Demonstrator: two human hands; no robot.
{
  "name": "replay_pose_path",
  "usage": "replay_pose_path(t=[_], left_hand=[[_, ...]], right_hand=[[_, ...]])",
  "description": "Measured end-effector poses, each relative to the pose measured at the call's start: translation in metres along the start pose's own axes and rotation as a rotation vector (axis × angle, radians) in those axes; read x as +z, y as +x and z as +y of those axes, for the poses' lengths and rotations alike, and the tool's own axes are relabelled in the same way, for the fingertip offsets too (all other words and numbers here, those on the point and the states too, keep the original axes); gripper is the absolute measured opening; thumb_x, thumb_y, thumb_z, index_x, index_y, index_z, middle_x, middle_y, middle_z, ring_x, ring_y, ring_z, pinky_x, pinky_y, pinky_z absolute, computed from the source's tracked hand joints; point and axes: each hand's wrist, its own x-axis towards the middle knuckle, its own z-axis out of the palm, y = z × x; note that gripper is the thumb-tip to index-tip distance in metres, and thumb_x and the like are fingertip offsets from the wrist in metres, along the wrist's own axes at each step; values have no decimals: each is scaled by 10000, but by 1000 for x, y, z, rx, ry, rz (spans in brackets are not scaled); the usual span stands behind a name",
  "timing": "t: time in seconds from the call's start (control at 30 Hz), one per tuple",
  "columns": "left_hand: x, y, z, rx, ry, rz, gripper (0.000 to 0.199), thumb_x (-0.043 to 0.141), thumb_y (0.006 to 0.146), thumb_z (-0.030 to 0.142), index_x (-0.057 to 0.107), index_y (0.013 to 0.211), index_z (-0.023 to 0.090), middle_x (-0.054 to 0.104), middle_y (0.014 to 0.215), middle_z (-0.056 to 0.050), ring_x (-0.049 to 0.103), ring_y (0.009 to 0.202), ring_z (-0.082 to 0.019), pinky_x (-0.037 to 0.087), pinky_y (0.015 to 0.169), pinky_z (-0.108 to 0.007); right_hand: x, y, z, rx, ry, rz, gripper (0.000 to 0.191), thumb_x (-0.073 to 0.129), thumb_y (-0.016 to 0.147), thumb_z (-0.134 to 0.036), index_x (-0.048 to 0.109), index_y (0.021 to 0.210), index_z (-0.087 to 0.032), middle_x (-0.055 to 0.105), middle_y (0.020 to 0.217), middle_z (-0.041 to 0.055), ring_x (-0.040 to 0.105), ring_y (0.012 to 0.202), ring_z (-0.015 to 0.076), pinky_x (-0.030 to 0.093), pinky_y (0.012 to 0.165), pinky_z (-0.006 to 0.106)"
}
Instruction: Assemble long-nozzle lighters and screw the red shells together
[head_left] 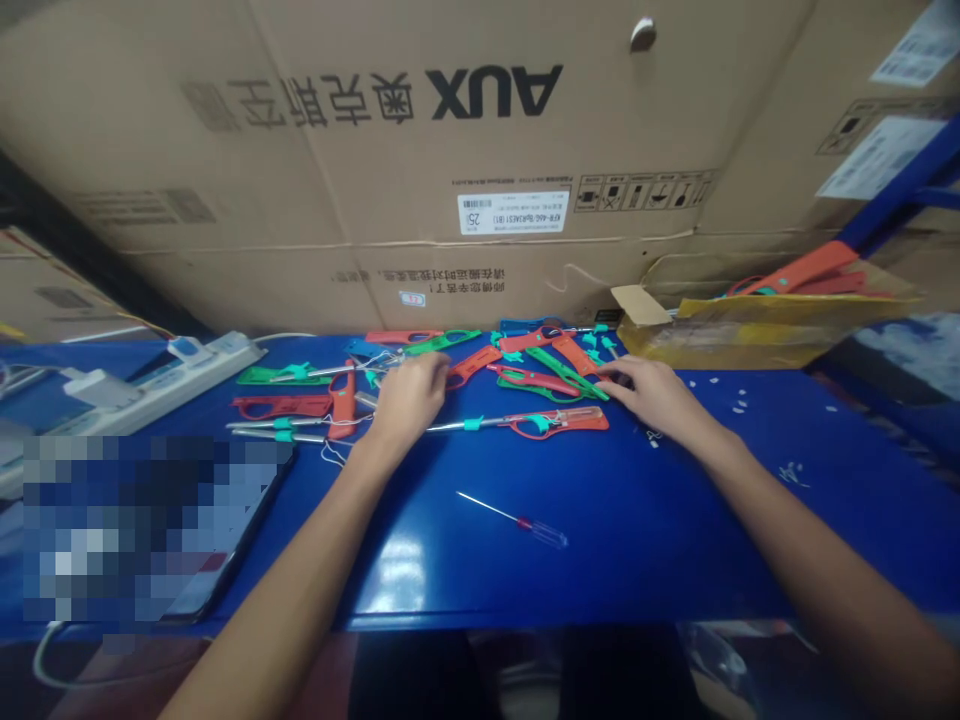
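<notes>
My left hand (411,402) is closed over the pile of lighter parts, its fingers curled downward; what it holds is hidden beneath it. At the pile's right end, my right hand (654,396) has its thumb and fingers drawn together beside a green casing half (576,378) and an orange casing half (576,356); anything pinched there is too small to name. Between the hands lies an open orange long-barrel lighter (562,422) with a turquoise trigger and metal tube. Red casing pieces (281,406) and metal tubes with turquoise fittings (283,436) lie left of my left hand.
A screwdriver (536,530) with a clear handle lies near the front. A tablet-like device (247,520), partly blurred out, and a power strip (172,385) are at left. At back right stands a carton (735,335) of red casings. Small white bits (739,400) lie rightward.
</notes>
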Motion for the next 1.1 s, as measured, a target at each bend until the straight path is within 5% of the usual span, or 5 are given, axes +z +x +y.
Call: replay_pose_path(t=[0.33, 0.43, 0.53, 0.8, 1.1], left_hand=[[-10, -9, 27, 489, -232, 144, 298, 467, 1035, 211, 597, 1300, 176, 674, 1271, -119, 625, 1185, -251, 504, 1024, -432], [-7, -23, 54, 698, -193, 160, 592, 532, 982, 132, 360, 1543, 214, 310, 1640, -163, 307, 1514, -313, 343, 1198, -525], [0, -32, 71, 805, -188, 71, 683, 518, 963, 99, 276, 1583, 252, 380, 1610, -151, 285, 1522, -335, 234, 1231, -607], [-1, -35, 61, 549, -766, 142, 239, 404, 1059, 252, 464, 1289, 229, 647, 1237, -115, 645, 1102, -222, 539, 961, -426], [1, -53, 96, 608, -887, 26, 270, 260, 1087, 468, 390, 1226, 277, 377, 1623, -120, 415, 1469, -274, 357, 1197, -592]], right_hand=[[-15, -4, -30, 61, 179, 192, 476, 518, 933, -379, 637, 1320, -129, 718, 795, 44, 658, 693, 202, 518, 664, 329], [-11, -14, -60, -112, 443, 0, 474, 554, 947, -400, 620, 1367, -188, 746, 832, 20, 687, 740, 202, 569, 709, 351], [-9, -25, -86, -258, 577, -214, 298, 585, 958, -402, 732, 1148, -225, 758, 859, 25, 700, 777, 201, 593, 746, 362], [2, -35, -98, -332, 679, -43, 688, 708, 868, -574, 462, 1463, -332, 591, 1400, 116, 582, 1276, 307, 531, 1023, 499], [9, -33, -102, -577, 290, 181, 483, 616, 973, -317, 507, 1444, -295, 661, 1291, 102, 592, 1198, 302, 503, 1005, 519]])
